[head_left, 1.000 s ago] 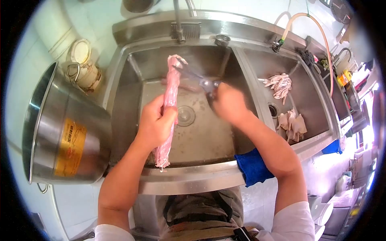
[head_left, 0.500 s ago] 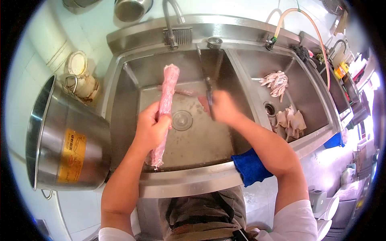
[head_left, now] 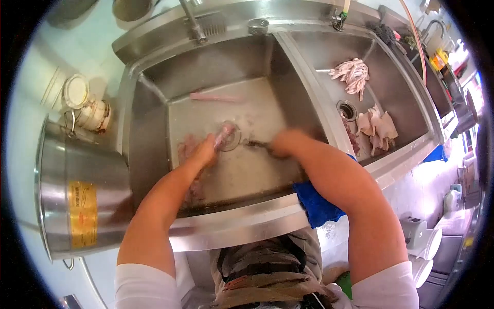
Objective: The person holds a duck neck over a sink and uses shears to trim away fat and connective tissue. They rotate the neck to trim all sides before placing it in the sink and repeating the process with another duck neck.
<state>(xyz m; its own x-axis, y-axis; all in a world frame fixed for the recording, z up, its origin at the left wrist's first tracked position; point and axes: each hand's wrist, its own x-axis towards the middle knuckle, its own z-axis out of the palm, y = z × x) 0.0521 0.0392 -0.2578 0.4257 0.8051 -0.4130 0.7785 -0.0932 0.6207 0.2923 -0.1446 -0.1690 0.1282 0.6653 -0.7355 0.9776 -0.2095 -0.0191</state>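
My left hand is closed around a long pink neck-like piece of meat, low in the large sink basin. One end of it sticks out past my fingers over the drain. More reddish meat shows blurred beneath my left wrist. To the right, my right hand is smeared by motion but closed on a dark-handled knife; its blade cannot be made out. A pale pink strip of meat lies toward the back of the basin.
The right basin holds a pile of pale pieces and some skin-like pieces near its drain. A blue cloth hangs on the front edge. At left stands a large steel pot; a faucet rises behind.
My left hand has lowered the meat into the basin and tilted its far end rightward. My right hand has moved slightly down and right, and the knife no longer points upward. The view has shifted.
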